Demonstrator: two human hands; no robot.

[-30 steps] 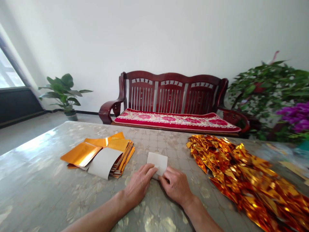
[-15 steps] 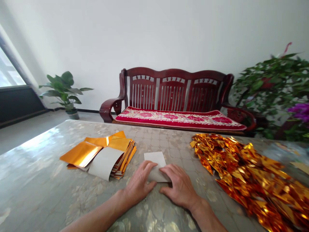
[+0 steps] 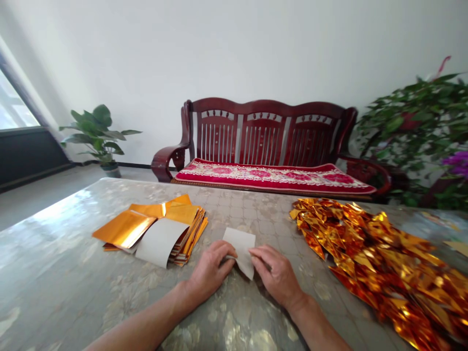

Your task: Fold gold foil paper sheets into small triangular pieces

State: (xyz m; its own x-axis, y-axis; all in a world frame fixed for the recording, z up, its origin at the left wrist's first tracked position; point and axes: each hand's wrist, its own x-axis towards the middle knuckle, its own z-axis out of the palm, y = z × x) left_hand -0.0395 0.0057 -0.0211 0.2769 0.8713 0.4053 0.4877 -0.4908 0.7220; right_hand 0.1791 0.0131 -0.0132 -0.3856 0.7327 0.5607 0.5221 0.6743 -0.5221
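Note:
A sheet of paper (image 3: 241,243), its pale grey-white side up, lies in front of me, its near part lifted and bent to a point. My left hand (image 3: 212,267) pinches its left edge between thumb and fingers. On the opposite edge, the thumb and fingertips of my right hand (image 3: 276,273) close at the paper's side. To the left sits a loose stack of gold foil paper sheets (image 3: 126,228), one of them turned with its pale back up. A long heap of folded gold foil pieces (image 3: 360,253) spreads on the right.
The table (image 3: 66,273) has a patterned, shiny cover. Clear plastic wrapping (image 3: 433,224) lies behind the foil heap. Beyond the table's far edge stand a dark red wooden bench (image 3: 261,131), a potted plant (image 3: 102,129) and leafy greenery (image 3: 413,117).
Both hands have gone from lying on the paper to pinching its side edges. The paper has turned slightly, and its near part is now raised and bent.

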